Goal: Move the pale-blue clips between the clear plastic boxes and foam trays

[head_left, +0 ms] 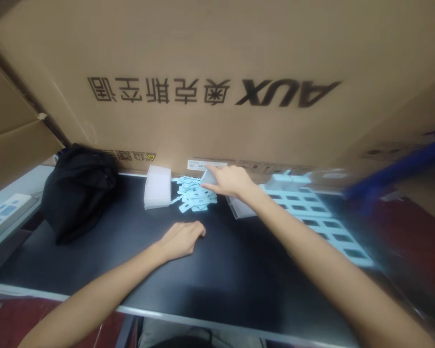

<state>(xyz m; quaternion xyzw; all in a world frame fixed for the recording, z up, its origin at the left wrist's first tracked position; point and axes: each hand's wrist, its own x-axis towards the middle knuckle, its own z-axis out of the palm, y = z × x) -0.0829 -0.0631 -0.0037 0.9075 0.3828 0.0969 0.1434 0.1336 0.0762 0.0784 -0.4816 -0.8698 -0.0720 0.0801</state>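
Observation:
My right hand (pixel 232 182) reaches over a pile of light blue flat plastic pieces (pixel 197 195) with small slots. Between its thumb and fingers is a light blue flat piece (pixel 209 178), partly covered by the hand. My left hand (pixel 183 239) rests on the black tabletop (pixel 137 261) in front of the pile, fingers curled in and nothing visible in them. Left of the pile stands a stack of whitish translucent sheets (pixel 158 187). Another translucent piece (pixel 241 209) lies partly under my right forearm.
Light blue frames with rectangular openings (pixel 329 223) lie at the right, with light blue blocks (pixel 288 181) behind them. A black cloth bundle (pixel 78 191) sits at the left. A large cardboard box (pixel 210 130) walls off the back. A blue bar (pixel 398 169) slants at the far right.

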